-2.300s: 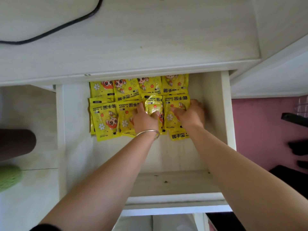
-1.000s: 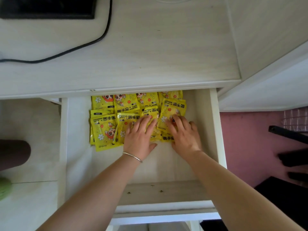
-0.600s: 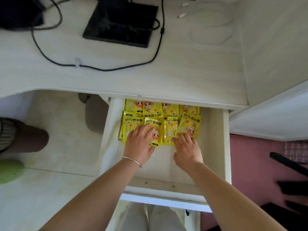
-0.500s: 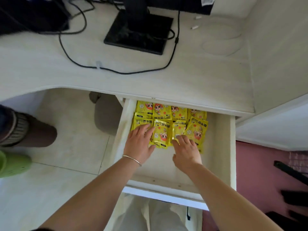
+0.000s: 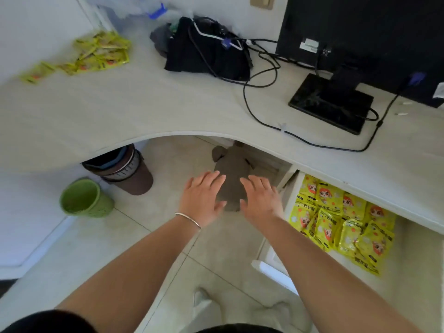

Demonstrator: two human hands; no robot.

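Several yellow hand-warmer packets [image 5: 341,219] lie in rows at the back of the open white drawer [image 5: 292,195] at lower right. A second heap of yellow packets [image 5: 101,52] lies on the desk's far left. My left hand [image 5: 201,198], with a silver bangle on the wrist, and my right hand [image 5: 260,199] hover side by side in the air left of the drawer. Both have straight, spread fingers and hold nothing.
The curved white desk [image 5: 144,111] carries a black monitor on its stand [image 5: 331,102], black cables [image 5: 259,75] and a black bag [image 5: 206,54]. Below stand a green bin [image 5: 84,198], a brown bin [image 5: 125,171] and a grey soft object [image 5: 230,179].
Both hands have left the packets and come out of the drawer to the left, empty. The view has swung left and up, so the desk top and bins show.
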